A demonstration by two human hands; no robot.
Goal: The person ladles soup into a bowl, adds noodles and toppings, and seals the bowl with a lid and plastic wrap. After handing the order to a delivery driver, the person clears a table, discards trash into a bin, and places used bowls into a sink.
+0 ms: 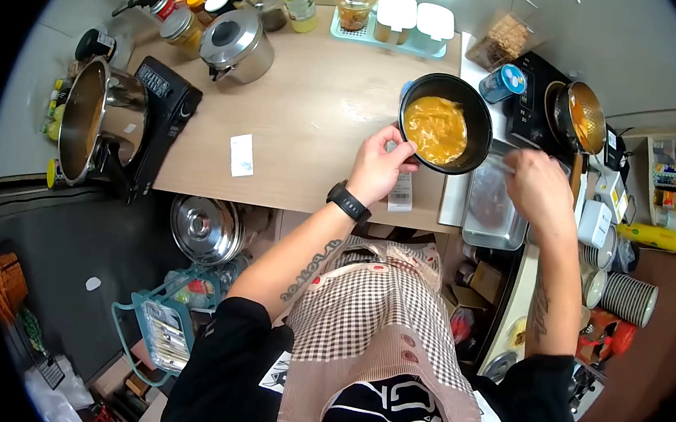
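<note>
My left hand (384, 164) grips the rim of a round black bowl (480, 135), thumb on the inside edge. A thick yellow-orange sauce (436, 131) covers the bowl's bottom. The bowl is tilted a little towards me, above the right end of the wooden counter (305, 128). To its right, my right hand (541, 188) is curled closed over a rectangular metal tray (490, 242). A blurred greyish edge shows by its fingers; what they hold is hidden. A receipt slip (401, 192) lies under my left wrist.
A large steel pot (124, 124) stands on a portable burner (172, 104) at left. A lidded pot (247, 52) sits at the back. Condiment tubs (395, 15) line the rear. A blue can (502, 82) and frying pans (585, 124) are at right, near stacked plates (632, 299).
</note>
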